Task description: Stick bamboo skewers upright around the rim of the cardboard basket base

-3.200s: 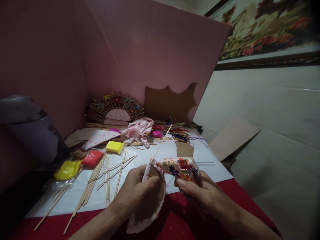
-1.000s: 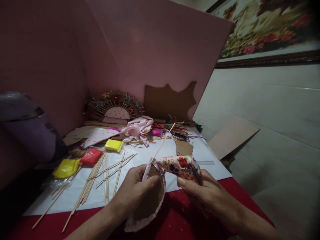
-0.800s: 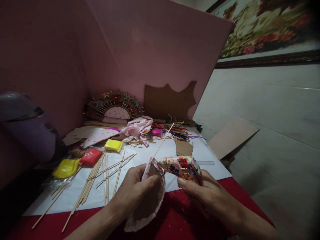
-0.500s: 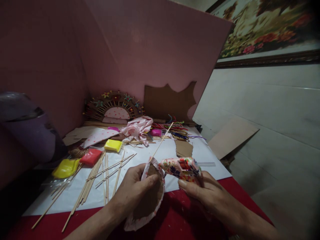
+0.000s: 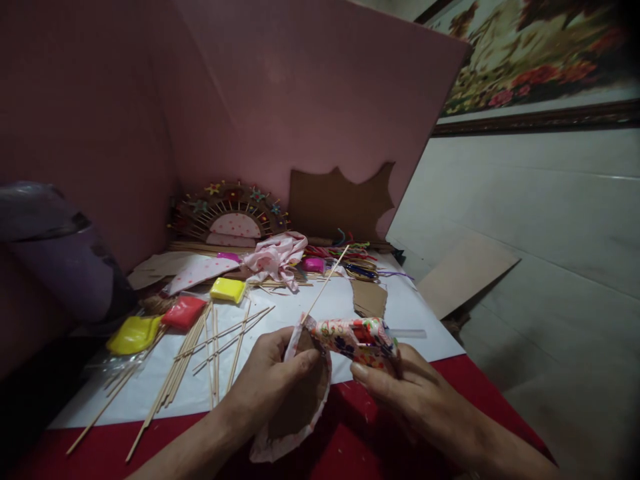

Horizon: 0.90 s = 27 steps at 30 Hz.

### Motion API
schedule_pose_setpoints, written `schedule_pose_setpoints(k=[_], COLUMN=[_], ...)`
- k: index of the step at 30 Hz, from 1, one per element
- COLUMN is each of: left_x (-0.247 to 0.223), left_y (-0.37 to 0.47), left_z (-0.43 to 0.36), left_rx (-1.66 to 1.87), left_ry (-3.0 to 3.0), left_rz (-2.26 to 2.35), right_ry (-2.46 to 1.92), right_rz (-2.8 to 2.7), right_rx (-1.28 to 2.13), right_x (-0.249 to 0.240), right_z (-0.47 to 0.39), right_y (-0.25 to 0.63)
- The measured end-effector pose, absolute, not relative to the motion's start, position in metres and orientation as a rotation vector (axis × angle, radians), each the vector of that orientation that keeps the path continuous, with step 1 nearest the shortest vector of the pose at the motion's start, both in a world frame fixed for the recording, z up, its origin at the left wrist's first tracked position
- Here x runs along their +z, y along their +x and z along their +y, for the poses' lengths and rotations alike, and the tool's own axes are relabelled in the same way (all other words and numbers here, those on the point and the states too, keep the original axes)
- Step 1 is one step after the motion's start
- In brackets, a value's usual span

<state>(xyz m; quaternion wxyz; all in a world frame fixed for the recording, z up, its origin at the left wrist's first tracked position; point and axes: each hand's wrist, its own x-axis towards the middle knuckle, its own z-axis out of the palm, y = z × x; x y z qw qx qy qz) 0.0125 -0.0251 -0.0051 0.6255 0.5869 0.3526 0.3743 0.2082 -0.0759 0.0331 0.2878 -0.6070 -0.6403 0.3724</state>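
My left hand [image 5: 275, 377] is closed on a cardboard piece [image 5: 303, 400] edged with folded pink fabric, thumb across its brown face. From the top edge of that piece a thin wooden stick [image 5: 327, 283] points up and to the right. My right hand [image 5: 405, 383] grips a flower-patterned glue gun [image 5: 357, 333], a clear glue stick [image 5: 407, 333] poking from its back end. The gun's nozzle is at the fabric edge, close to the foot of the stick; whether it touches is hidden.
Loose wooden sticks [image 5: 187, 353] lie at left, beside yellow [image 5: 227, 290] and red [image 5: 184, 312] packets. Crumpled pink fabric [image 5: 277, 257], scissors [image 5: 361, 270] and a decorated cardboard fan [image 5: 233, 220] sit farther back. A cardboard scrap [image 5: 370, 298] lies beyond the gun.
My right hand has shifted slightly left, bringing the glue gun's nozzle closer over the edge of the cardboard piece. My left hand keeps its hold.
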Motion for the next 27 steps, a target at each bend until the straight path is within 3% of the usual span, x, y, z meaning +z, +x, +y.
schedule_pose_setpoints(k=[27], left_x=[-0.002], left_y=[0.014], left_z=[-0.025], left_rx=[0.879], left_ry=[1.270], left_rz=[0.777], right_ry=[-1.512], right_rz=[-1.735], right_rx=[1.035], right_x=[0.043], right_z=[-0.080], right_y=[0.196])
